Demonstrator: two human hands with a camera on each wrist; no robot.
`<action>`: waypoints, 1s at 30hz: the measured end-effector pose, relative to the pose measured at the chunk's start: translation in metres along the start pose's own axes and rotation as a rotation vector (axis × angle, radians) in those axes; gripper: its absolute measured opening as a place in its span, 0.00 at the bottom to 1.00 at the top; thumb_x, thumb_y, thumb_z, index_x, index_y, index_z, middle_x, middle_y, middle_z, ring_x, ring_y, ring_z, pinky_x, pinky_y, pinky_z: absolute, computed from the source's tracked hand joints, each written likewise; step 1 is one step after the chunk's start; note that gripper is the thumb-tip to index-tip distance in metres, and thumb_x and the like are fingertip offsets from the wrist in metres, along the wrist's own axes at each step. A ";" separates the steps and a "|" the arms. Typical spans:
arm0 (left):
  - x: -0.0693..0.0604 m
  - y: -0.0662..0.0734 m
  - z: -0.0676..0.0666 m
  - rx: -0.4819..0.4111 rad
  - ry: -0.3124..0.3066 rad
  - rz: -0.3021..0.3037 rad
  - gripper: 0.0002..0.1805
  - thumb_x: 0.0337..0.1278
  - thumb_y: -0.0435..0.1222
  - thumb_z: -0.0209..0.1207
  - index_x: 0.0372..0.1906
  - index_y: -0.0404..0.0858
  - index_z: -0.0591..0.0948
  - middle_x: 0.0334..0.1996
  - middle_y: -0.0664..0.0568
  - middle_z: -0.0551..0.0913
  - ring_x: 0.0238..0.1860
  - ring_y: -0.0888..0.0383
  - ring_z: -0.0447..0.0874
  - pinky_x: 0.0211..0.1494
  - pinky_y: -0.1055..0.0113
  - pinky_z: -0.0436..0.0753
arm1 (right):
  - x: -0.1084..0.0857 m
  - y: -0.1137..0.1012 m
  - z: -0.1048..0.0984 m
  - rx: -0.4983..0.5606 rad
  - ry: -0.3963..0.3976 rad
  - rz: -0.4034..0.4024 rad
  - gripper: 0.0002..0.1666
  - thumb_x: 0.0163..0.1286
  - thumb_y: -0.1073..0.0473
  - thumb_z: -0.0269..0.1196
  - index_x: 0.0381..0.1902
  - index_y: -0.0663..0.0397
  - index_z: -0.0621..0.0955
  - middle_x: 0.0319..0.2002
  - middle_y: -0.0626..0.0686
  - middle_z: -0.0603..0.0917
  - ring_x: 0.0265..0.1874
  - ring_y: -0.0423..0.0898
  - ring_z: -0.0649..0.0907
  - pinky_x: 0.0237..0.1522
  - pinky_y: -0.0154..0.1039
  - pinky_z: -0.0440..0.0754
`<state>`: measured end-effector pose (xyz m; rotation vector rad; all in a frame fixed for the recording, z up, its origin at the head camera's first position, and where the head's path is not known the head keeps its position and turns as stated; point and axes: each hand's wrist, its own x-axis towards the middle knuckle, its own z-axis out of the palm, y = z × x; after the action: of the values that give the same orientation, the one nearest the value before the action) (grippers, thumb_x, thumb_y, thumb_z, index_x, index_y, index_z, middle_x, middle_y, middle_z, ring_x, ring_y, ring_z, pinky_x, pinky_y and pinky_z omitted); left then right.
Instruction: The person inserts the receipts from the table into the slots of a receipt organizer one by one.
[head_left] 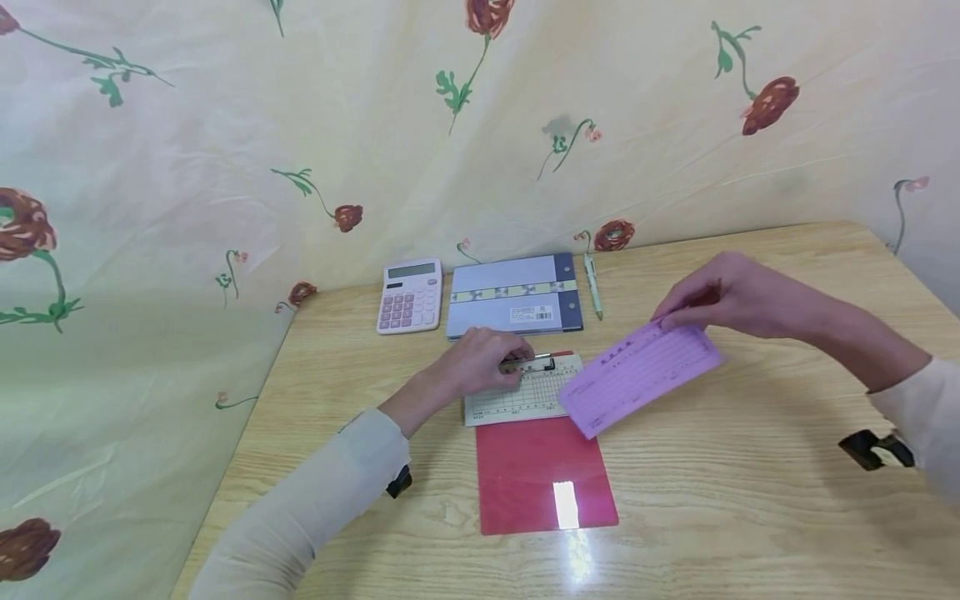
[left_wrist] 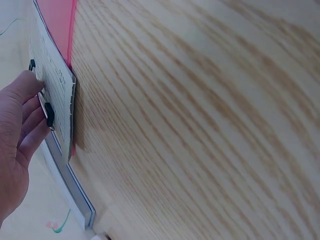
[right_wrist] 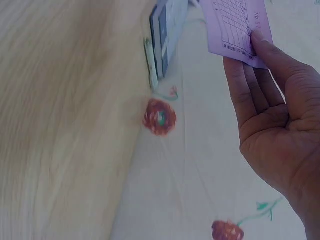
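A red clipboard (head_left: pixel 540 475) lies on the table with a white printed form pad (head_left: pixel 536 398) across its top. My left hand (head_left: pixel 480 360) holds the metal clip (left_wrist: pixel 49 114) at the top edge, thumb over the form side and fingers behind. My right hand (head_left: pixel 723 292) pinches a purple printed slip (head_left: pixel 637 379) by its upper edge, thumb on its face in the right wrist view. The slip is tilted and raised, its lower left corner overlapping the clipboard in the head view. Whether the clip is pressed apart is unclear.
Behind the clipboard, a pink-and-white calculator (head_left: pixel 410 297), a blue-grey notebook (head_left: pixel 513 287) with a patterned band, and a light green pen (head_left: pixel 593 287) lie in a row. A flowered cloth (head_left: pixel 390 125) hangs along the back of the wooden table (head_left: pixel 750 467).
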<state>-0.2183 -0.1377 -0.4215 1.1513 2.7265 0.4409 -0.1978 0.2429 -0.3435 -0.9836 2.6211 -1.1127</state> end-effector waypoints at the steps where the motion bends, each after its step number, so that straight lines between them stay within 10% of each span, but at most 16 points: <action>1: 0.000 0.000 0.000 0.003 -0.004 -0.007 0.17 0.65 0.37 0.71 0.58 0.43 0.88 0.50 0.55 0.91 0.41 0.68 0.85 0.47 0.78 0.82 | 0.003 -0.002 0.004 0.029 -0.022 0.009 0.12 0.66 0.69 0.74 0.43 0.47 0.94 0.38 0.43 0.92 0.29 0.42 0.83 0.30 0.32 0.78; 11: -0.001 -0.002 0.000 0.034 -0.012 -0.019 0.18 0.66 0.38 0.70 0.59 0.44 0.87 0.52 0.56 0.90 0.51 0.63 0.89 0.53 0.74 0.83 | 0.034 -0.007 0.064 0.314 -0.225 0.193 0.08 0.71 0.68 0.70 0.46 0.60 0.92 0.40 0.54 0.92 0.33 0.47 0.87 0.30 0.37 0.86; 30: 0.000 -0.004 0.001 -0.005 0.002 0.021 0.19 0.64 0.36 0.70 0.59 0.42 0.87 0.53 0.54 0.90 0.53 0.61 0.90 0.52 0.77 0.82 | 0.061 -0.012 0.123 0.302 -0.124 0.354 0.09 0.72 0.66 0.70 0.47 0.66 0.90 0.38 0.56 0.92 0.31 0.46 0.87 0.28 0.38 0.85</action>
<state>-0.2211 -0.1400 -0.4242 1.1797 2.7159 0.4520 -0.1959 0.1262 -0.4162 -0.4882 2.3153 -1.2561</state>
